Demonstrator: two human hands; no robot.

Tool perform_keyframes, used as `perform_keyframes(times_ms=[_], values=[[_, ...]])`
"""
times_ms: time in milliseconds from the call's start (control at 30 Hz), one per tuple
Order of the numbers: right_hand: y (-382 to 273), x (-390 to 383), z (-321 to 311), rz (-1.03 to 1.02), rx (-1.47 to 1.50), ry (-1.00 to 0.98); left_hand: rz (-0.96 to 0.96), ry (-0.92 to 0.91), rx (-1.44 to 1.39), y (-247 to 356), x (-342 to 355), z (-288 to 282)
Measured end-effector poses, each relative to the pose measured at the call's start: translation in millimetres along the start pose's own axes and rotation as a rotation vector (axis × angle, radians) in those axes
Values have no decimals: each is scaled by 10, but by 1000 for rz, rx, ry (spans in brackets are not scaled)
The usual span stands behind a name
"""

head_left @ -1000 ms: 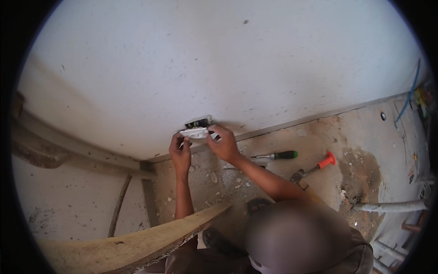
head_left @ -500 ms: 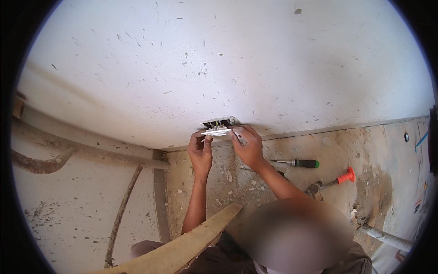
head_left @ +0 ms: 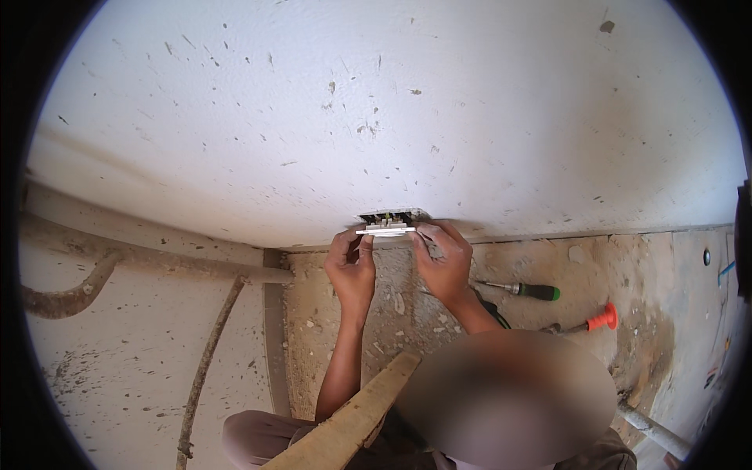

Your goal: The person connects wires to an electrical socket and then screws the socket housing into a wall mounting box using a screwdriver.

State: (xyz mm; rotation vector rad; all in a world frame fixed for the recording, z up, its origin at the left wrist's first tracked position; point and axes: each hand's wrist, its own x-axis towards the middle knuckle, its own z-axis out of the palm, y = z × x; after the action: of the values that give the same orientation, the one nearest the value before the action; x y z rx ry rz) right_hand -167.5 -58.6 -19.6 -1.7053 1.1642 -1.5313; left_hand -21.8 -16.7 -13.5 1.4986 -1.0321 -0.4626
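A white electrical wall plate point(head_left: 388, 231) is held level in front of a rectangular recess point(head_left: 394, 215) low in the white wall, with wires showing behind it. My left hand point(head_left: 351, 270) pinches its left end between thumb and fingers. At the right end, my right hand point(head_left: 445, 265) has the same kind of pinch. The plate stands a little off the wall. Whether its front carries switches or sockets cannot be made out.
On the dusty floor to the right lie a green-and-black-handled screwdriver point(head_left: 536, 291) and a tool with a red-orange grip point(head_left: 603, 317). A wooden plank point(head_left: 352, 415) slants up from the lower edge. Rusty pipes point(head_left: 211, 364) stand at the left.
The whole view has shifted slightly. The wall plate, tilted a little before, now sits more level, still between both hands.
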Motion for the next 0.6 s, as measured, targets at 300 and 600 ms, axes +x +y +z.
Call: perform_keyframes(times_ms=[300, 600], values=[[42, -11, 47, -19, 41, 28, 10, 17, 128, 38, 37, -32], [24, 26, -11, 21, 33, -23, -12, -6, 92, 37, 31, -80]])
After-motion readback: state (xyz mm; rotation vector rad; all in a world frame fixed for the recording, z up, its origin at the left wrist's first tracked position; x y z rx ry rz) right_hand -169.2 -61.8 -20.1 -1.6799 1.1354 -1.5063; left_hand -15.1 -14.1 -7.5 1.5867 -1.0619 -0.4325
